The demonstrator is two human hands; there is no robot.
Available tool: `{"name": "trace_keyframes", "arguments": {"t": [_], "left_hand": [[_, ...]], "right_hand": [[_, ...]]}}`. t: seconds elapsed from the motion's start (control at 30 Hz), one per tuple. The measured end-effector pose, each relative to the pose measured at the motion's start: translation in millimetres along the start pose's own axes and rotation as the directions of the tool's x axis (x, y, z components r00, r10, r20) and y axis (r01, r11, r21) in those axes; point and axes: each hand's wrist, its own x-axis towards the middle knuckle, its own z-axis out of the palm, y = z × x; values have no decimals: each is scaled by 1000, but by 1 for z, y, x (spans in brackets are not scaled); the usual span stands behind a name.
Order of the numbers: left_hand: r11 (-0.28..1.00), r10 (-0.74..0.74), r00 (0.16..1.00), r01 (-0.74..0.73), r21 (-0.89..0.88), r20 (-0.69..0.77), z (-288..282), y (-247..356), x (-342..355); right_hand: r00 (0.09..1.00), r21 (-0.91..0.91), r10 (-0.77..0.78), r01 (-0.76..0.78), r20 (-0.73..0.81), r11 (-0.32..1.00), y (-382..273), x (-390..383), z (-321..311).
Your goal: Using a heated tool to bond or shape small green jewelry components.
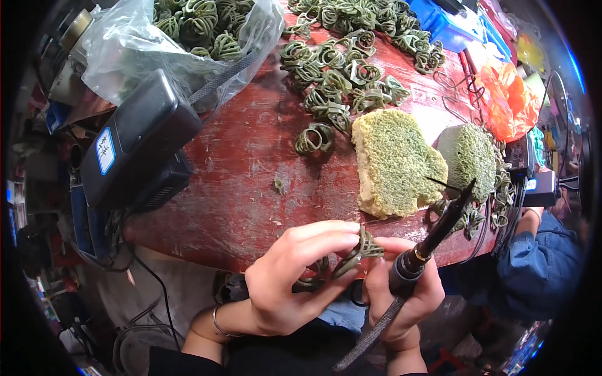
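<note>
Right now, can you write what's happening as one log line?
left hand: pinching green looped piece | right hand: gripping black soldering iron | table: green loop pile, two green-stained sponges

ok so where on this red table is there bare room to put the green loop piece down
The widest bare patch of the worn red tabletop lies between the black box-shaped device on the left and the green-crusted yellow sponge block on the right. The far side is crowded with green looped wire pieces and a clear plastic bag of them.
</note>
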Motion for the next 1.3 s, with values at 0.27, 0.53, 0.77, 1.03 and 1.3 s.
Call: {"name": "trace_keyframes", "arguments": {"t": [0.27, 0.53, 0.77, 1.03, 1.3], "left_hand": [[661, -416, 837, 547, -514, 356, -7, 2, -5], [731, -441, 842, 538, -420, 311, -7, 7, -4], [951, -262, 953, 281, -125, 150, -3, 9, 1], [994, -98, 986, 91, 57, 138, 7, 19, 1], [973, -94, 970, 137, -185, 224, 5, 20, 8]], "right_hand": [[984, 83, -177, 174, 31, 981, -2, 5, -2], [977, 64, -204, 200, 55, 978, -1, 4, -6], [991, 196, 131, -132, 21, 972, 3, -6, -10], [959, 424, 280, -272, 46, 864, -8, -3, -19], [916, 539, 374, -391, 146, 747, -20, -7, -29]]}}
